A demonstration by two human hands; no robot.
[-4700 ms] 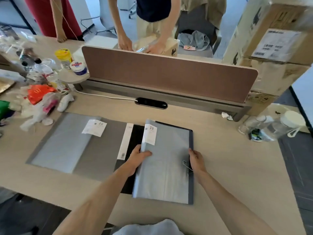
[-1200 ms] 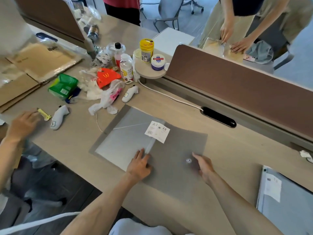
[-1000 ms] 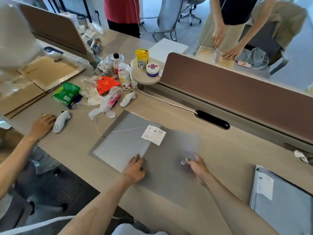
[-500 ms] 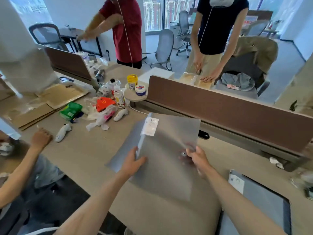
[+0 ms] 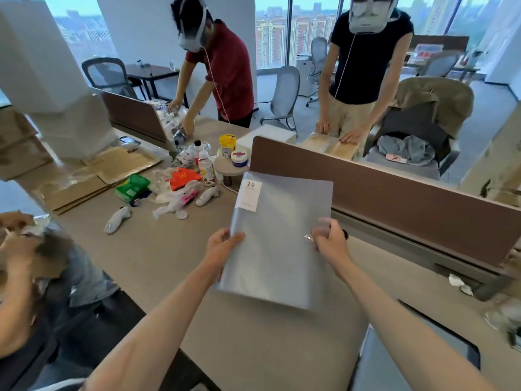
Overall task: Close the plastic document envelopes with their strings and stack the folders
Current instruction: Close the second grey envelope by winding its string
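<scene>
I hold a grey translucent plastic folder point(image 5: 277, 238) folded shut and lifted off the desk, tilted toward me. It carries a white label marked 20 at its upper left. My left hand point(image 5: 222, 244) grips its left edge. My right hand point(image 5: 328, 242) pinches its right edge beside the small metal button point(image 5: 308, 237). A second grey folder on a black one point(image 5: 417, 359) lies flat at the lower right, partly hidden by my right arm.
A brown divider panel point(image 5: 394, 198) runs along the desk's far edge. Wrappers, bottles, jars and white controllers point(image 5: 180, 190) litter the left. Flattened cardboard point(image 5: 93, 179) lies far left. A seated person point(image 5: 33, 277) is at my left; two people stand beyond the desk.
The open folder that lay flat on the desk has been folded shut and lifted into the air between both hands. My view has tipped upward toward the room.
</scene>
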